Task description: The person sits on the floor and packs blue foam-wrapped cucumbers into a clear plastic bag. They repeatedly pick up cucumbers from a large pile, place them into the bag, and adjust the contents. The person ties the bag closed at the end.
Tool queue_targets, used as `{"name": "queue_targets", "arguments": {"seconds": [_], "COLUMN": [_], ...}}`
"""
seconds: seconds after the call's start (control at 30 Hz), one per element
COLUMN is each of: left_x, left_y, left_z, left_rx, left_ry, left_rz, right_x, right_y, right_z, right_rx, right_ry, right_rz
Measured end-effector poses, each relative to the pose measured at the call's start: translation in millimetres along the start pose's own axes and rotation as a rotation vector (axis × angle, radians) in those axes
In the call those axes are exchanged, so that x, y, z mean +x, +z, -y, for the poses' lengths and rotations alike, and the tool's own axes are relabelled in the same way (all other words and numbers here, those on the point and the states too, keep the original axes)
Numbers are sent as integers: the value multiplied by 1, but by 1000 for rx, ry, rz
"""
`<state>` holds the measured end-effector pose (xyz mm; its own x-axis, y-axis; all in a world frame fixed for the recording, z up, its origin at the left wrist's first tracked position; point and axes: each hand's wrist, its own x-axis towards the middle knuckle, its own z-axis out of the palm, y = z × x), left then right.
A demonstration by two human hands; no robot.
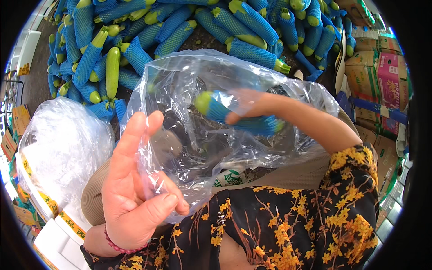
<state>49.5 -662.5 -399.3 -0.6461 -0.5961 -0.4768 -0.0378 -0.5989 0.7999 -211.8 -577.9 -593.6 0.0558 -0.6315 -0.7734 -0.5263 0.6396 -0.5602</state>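
Note:
A large clear plastic bag (189, 141) lies spread across my lap with its mouth gaping. Its near left edge is pinched by my left hand (135, 189), between the thumb and a bent finger, while other fingers stand up. Inside the mouth of the bag my right hand (244, 104), slightly blurred, grips a zucchini in a blue foam net (219, 109). Its pale green end points left. Beyond the bag lies a heap of zucchini in blue nets (172, 38). One bare light green zucchini (112, 72) rests on the heap at the left.
A bundle of clear plastic bags (67, 145) sits at my left, over white foam boxes (62, 241) with yellow printed tape. Stacked cardboard cartons (362, 76) stand at the right beside a blue bar (379, 109). More cartons (21, 118) are at the far left.

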Motion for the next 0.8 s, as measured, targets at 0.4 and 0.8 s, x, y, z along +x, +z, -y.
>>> {"name": "queue_targets", "arguments": {"seconds": [0.4,0.8], "left_x": [6,3], "left_y": [-8,1], "left_z": [-1,-9], "left_rx": [-102,-95], "left_ry": [-157,33], "left_rz": [163,-76], "right_x": [205,123], "right_y": [131,141], "right_z": [41,-31], "right_rx": [449,907], "right_ry": [144,-359], "right_rz": [-676,-399]}}
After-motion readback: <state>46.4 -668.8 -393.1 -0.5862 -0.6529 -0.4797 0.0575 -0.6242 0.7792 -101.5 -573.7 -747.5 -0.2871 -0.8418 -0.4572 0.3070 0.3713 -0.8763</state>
